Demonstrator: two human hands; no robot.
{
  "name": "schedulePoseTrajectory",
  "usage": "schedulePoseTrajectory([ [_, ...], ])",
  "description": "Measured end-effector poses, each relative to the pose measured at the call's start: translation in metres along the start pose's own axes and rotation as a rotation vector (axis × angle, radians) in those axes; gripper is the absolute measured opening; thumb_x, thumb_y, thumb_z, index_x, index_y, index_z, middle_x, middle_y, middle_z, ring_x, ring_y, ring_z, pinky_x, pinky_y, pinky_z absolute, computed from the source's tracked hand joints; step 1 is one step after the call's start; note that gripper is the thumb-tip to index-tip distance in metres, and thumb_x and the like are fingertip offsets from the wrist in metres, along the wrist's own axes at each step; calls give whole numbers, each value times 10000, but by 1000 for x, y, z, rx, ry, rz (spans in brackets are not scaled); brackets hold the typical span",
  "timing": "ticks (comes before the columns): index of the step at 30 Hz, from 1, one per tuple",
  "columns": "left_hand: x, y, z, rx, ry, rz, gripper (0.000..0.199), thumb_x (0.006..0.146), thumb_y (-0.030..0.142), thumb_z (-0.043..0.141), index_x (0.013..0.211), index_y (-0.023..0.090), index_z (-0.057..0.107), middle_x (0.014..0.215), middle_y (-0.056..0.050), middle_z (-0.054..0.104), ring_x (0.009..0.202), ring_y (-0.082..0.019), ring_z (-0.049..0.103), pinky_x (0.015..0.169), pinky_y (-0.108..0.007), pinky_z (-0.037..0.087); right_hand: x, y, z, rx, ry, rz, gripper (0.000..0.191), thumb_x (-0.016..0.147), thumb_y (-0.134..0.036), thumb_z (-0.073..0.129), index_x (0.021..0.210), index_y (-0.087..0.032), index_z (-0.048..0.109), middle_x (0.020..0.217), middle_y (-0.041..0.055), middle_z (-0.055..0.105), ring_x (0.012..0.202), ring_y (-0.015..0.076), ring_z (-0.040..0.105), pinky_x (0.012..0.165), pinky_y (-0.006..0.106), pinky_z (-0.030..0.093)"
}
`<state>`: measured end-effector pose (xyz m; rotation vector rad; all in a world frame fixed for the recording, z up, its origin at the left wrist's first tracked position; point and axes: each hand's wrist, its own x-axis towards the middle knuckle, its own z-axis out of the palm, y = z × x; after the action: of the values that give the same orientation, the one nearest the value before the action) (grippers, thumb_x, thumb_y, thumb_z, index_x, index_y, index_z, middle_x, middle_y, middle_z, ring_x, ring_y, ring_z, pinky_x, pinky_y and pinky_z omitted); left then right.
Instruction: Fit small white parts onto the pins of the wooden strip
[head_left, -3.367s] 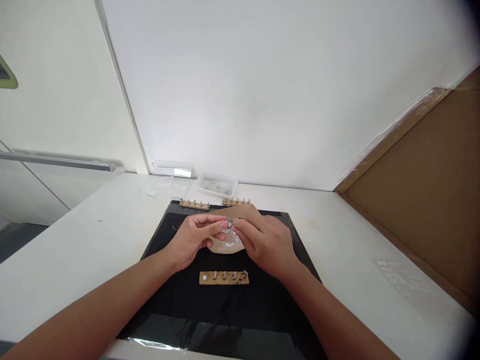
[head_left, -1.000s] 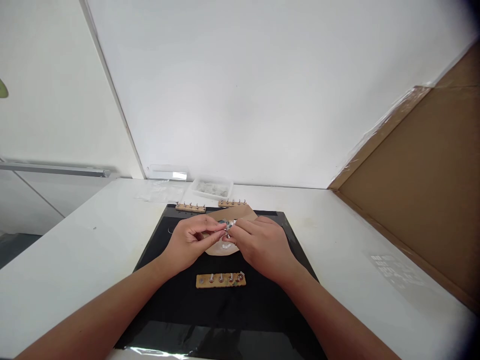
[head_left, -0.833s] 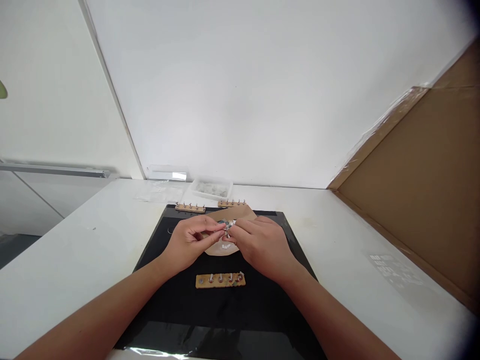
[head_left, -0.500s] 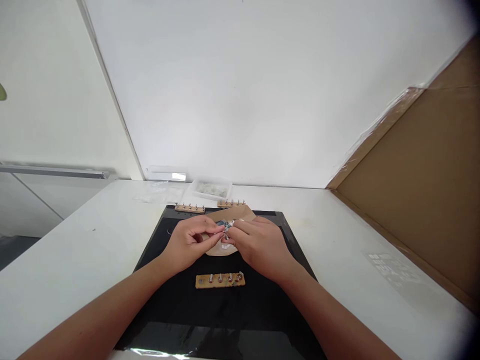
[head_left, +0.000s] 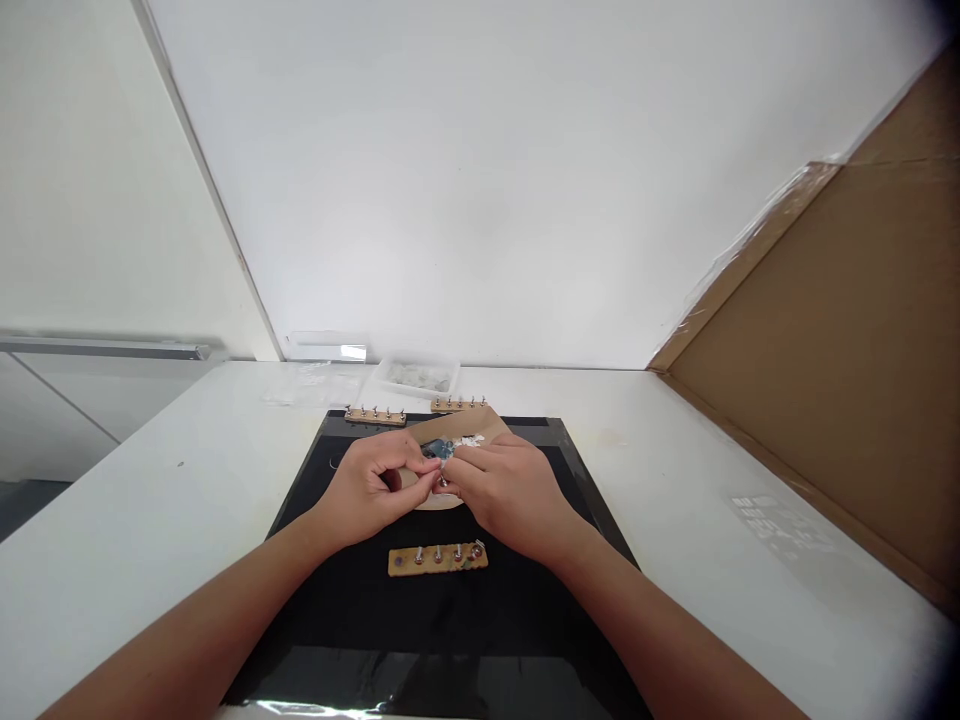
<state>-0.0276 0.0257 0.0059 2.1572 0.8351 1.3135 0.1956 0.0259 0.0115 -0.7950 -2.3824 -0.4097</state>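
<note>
My left hand and my right hand meet over a round tan tray, fingertips pinched together around a tiny metallic piece. Most of that piece is hidden by the fingers. Dark bluish bits and white bits lie in the tray behind the fingertips. Nearer to me, a wooden strip with several small metal posts rests on the black mat.
Two more wooden strips with metal posts, one at the left and one further right, lie near the mat's far edge. Behind them are a clear container and plastic bags. A cardboard panel stands at the right.
The view has shifted slightly. The fingertips have moved a little within the tray area, and more of the dark and white bits now shows behind them.
</note>
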Motion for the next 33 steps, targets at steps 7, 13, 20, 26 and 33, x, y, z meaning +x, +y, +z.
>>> schedulePoseTrajectory([
  [7,3,2,-3,37,-24,67,57,902,127,733,887,148,784,766,-30,659,543,-67,558,488,-186,428,1,-3,0,17,7,22,293,1063,-222,541,775,-196,585,682,-45,632,611,111,489,641,333,231],
  [13,3,2,-3,40,-29,85,67,914,126,727,895,159,782,771,-32,661,567,-81,576,501,-201,442,0,-3,2,29,5,29,299,1071,-241,537,780,-196,590,687,-45,634,612,111,490,647,328,236],
  [20,5,0,-5,66,-18,137,91,919,113,723,939,166,794,824,-51,696,589,-87,612,520,-205,489,-1,-1,3,10,16,31,308,1073,-295,571,784,-195,608,705,-33,647,631,116,510,655,324,248],
  [26,3,-3,-6,62,-4,154,108,887,126,763,978,169,803,901,-68,726,554,-71,598,488,-197,501,0,-2,3,17,4,34,341,1095,-304,524,786,-193,613,710,-28,648,644,120,520,659,324,251],
  [33,2,-6,-3,45,16,84,81,918,171,755,967,162,819,909,-99,742,671,-124,680,453,-170,498,0,-2,4,11,3,62,354,1097,-368,535,797,-193,607,720,-21,660,627,121,507,651,325,255],
])
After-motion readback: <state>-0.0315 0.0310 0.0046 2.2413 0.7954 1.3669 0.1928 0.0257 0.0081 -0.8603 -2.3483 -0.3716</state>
